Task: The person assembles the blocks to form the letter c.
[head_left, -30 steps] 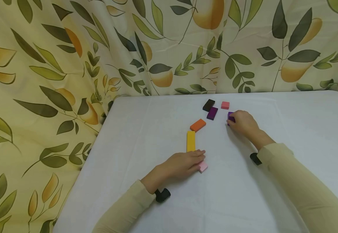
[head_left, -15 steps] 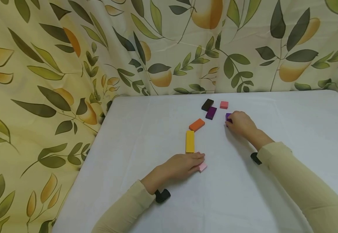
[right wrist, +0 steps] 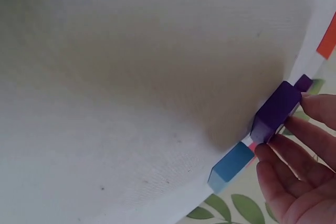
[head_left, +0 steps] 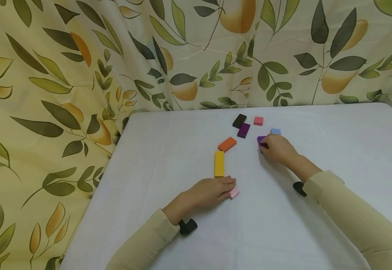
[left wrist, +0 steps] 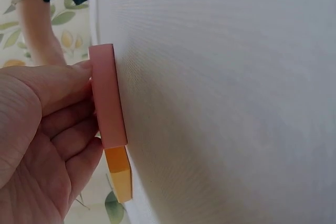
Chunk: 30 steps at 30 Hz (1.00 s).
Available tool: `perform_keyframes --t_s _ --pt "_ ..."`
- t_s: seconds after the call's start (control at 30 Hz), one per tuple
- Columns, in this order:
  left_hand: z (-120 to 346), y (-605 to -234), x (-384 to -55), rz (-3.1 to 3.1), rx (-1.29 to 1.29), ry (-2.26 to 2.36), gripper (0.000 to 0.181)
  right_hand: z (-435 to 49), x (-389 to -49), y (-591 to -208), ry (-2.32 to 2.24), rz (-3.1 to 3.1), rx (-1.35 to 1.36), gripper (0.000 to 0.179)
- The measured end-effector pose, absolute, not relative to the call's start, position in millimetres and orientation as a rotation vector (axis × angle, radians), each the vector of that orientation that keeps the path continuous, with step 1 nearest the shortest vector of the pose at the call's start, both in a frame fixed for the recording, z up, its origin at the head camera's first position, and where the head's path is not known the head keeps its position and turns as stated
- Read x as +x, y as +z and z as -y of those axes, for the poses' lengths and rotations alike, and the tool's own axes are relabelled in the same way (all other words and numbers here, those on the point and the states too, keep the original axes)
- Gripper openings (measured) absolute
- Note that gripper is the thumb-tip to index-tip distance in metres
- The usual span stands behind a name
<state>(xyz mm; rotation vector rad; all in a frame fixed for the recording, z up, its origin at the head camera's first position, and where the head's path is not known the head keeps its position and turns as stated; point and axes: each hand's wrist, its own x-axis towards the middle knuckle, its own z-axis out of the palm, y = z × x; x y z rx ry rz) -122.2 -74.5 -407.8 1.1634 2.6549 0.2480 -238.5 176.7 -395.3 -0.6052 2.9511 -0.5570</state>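
My left hand [head_left: 211, 191] is at the pink block [head_left: 234, 192], its thumb and fingers against it, covering part of it in the head view. In the left wrist view the pink block [left wrist: 108, 95] lies flat on the table, its end close to the yellow block [left wrist: 119, 174]. Farther back on the right, my right hand [head_left: 278, 149] pinches a violet block [head_left: 261, 141] between thumb and fingers. The right wrist view shows the violet block [right wrist: 276, 109] low over or on the table; I cannot tell which. A blue block [head_left: 275, 131] lies just behind the right hand, partly hidden.
Beyond the yellow block lies an orange block [head_left: 227, 144]. A plum block [head_left: 244, 130] and a dark brown block [head_left: 239, 120] touch near the back edge, with a coral block [head_left: 258, 120] to their right. A patterned curtain [head_left: 182, 56] hangs behind the white table [head_left: 169, 150].
My right hand has drawn the violet block slightly toward me and to the left, and the blue block has come into sight behind it. My left hand stays at the pink block.
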Motion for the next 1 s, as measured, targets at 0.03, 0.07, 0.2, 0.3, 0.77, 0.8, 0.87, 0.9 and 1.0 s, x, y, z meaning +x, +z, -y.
perform_keyframes --t_s 0.03,0.07,0.2,0.3,0.77,0.8,0.87,0.9,1.0 --pt "74 -408 -122 -2.655 1.163 0.252 0.043 -177 -238 -395 -0.566 -2.954 -0.622 0.014" --pt "74 -407 -123 -2.655 1.162 0.256 0.043 -177 -237 -396 -0.572 -2.958 -0.635 0.015" --pt "74 -407 -123 -2.656 1.162 0.257 0.042 -179 -233 -398 -0.591 -2.97 -0.704 0.021" --pt "75 -406 -123 -2.651 1.159 0.256 0.042 -179 -231 -398 -0.598 -2.967 -0.725 0.022" --pt "77 -411 -122 -2.652 1.133 0.299 0.042 -177 -218 -396 -0.61 -2.908 -0.737 0.028" --pt "77 -410 -122 -2.651 1.134 0.302 0.042 -177 -217 -396 -0.616 -2.907 -0.751 0.027" --pt "77 -410 -122 -2.65 1.134 0.309 0.042 -177 -214 -396 -0.619 -2.9 -0.771 0.026" --pt "77 -409 -122 -2.648 1.132 0.313 0.042 -177 -212 -396 -0.622 -2.896 -0.785 0.025" --pt "76 -408 -122 -2.645 1.137 0.314 0.042 -178 -208 -396 -0.631 -2.892 -0.827 0.023"
